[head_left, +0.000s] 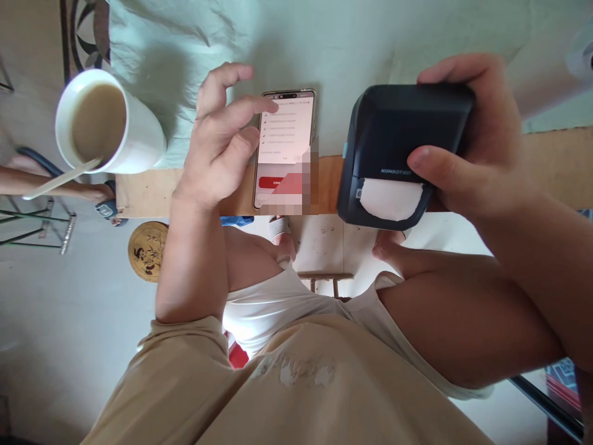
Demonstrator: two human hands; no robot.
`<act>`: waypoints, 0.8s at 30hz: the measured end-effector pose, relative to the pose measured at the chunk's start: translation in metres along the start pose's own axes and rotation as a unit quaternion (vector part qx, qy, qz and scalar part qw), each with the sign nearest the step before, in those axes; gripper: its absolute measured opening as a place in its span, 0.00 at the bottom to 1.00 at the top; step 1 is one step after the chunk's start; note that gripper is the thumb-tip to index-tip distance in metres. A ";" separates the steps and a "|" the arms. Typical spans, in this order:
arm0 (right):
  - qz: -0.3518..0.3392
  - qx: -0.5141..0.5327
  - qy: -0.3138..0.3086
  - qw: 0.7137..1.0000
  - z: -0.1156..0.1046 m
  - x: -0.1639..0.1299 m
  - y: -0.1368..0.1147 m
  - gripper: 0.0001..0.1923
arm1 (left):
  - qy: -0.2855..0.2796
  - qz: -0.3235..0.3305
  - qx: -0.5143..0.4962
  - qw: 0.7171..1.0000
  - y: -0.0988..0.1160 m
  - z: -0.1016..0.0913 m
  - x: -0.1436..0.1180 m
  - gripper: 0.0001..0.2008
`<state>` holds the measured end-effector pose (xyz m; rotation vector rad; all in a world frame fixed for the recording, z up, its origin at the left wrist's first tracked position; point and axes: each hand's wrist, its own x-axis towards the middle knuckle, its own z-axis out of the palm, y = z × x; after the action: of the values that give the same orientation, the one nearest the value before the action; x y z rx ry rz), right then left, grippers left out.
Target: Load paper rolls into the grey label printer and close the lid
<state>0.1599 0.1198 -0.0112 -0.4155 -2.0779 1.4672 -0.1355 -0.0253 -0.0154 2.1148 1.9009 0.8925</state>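
Note:
My right hand [482, 136] grips a dark label printer [407, 130] marked NIIMBOT, thumb on its front and fingers round the far side. A piece of white label paper [393, 199] shows at the printer's near end. Left of it, a phone [286, 133] lies on the table with its screen lit. Several lines of text on a white panel and a red button show there; part of the screen is blurred out. My left hand [222, 130] hovers over the phone's left side, fingers apart, the tip of one finger at the upper screen. Nothing is held in it.
A white cup [143, 136] of milky brown drink, with a spoon [62, 178] in it, stands at the left. Pale green cloth [370, 37] covers the table above a bare wooden edge [143, 191]. Another person's foot [104, 194] and a round panda-patterned stool [147, 250] are beyond the edge.

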 end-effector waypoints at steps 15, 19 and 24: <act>-0.002 -0.007 0.006 1.000 0.001 0.000 -0.002 0.27 | -0.034 -0.019 -0.001 0.999 0.022 -0.002 0.001 0.35; 0.012 0.002 0.005 1.000 0.001 0.001 -0.003 0.26 | -0.036 -0.044 -0.004 0.998 0.023 -0.002 0.003 0.32; -0.005 -0.014 0.010 1.000 0.001 0.001 -0.001 0.27 | -0.027 -0.036 -0.011 0.999 0.021 -0.001 0.003 0.30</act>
<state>0.1583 0.1190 -0.0100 -0.4284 -2.0836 1.4245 -0.1183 -0.0265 -0.0030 2.0223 1.9190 0.8279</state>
